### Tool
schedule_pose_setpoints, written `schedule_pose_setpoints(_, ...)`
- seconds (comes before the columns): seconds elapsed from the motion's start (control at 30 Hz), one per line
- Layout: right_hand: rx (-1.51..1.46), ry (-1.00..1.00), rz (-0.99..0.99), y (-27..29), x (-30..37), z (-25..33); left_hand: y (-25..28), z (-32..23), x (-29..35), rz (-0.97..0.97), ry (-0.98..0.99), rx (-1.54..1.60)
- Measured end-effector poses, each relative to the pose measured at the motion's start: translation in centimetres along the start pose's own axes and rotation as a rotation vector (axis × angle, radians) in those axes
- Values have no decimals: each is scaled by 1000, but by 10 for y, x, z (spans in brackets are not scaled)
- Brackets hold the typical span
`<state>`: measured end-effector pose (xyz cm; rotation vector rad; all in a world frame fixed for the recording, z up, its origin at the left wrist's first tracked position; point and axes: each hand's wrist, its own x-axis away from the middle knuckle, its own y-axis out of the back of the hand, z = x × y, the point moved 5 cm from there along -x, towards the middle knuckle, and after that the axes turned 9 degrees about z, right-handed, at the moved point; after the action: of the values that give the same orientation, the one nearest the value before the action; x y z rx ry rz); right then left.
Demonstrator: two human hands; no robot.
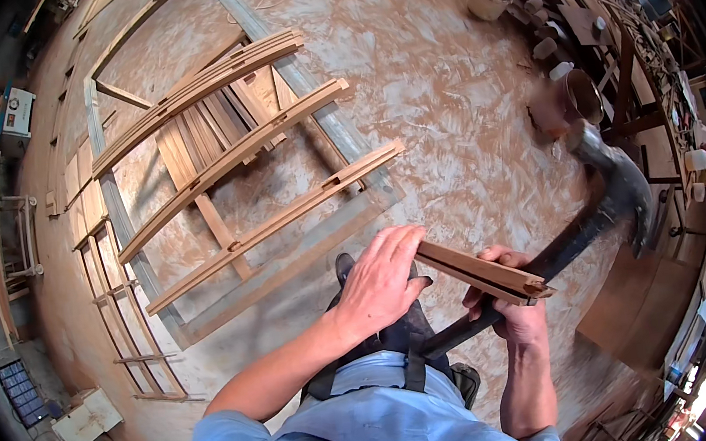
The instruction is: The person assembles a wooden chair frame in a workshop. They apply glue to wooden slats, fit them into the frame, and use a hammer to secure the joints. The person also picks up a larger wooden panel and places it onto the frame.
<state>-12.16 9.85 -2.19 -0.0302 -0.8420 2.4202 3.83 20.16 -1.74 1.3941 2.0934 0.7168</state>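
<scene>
The left hand (382, 280), at the centre of the frame, is closed over the upper-left end of a brown, grooved wooden strip (476, 272), its fingers on top and its thumb below. The right hand (519, 315), lower right of centre, is wrapped around the shaft of a black metal claw hammer (580, 237) and seems to steady the strip's lower-right end as well. The strip slants down between the hands, above the floor, with the shaft crossing under it.

This double hold looks workable but crowded. The left hand would do best to bear most of the strip's weight, since the right has the heavy tool to balance. The groove and notched end are likely the tender parts; pinching the solid sides and turning the strip gently should spare them. The hammer's head, right of centre, points well away from the wood, which is sound.

Farther out, the grey rectangular frame (343, 138) at upper left bears long pale wooden rails (299, 209); the strip's free edges should clear their ends.
</scene>
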Motion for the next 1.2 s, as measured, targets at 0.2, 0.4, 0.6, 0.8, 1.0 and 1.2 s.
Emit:
schedule_pose_setpoints(0.2, 36, -133, 60, -6, -5, 1, -26, 21, 10, 136, 14, 47)
schedule_pose_setpoints(0.4, 268, -156, -189, 58, 29, 9, 36, 95, 24, -147, 385, 353)
schedule_pose_setpoints(0.6, 493, -270, -427, 112, 85, -4, 71, 154, 13, -392, 385, 538)
schedule_pose_setpoints(0.8, 577, -427, -505, 128, 118, -26, 64, 169, 5, -368, 397, 535)
schedule_pose_setpoints(1.0, 522, -445, -519, 133, 128, -39, 62, 168, 2, -346, 377, 588)
schedule_pose_setpoints(1.2, 513, -451, -531, 133, 126, -40, 60, 168, 1, -322, 392, 557)
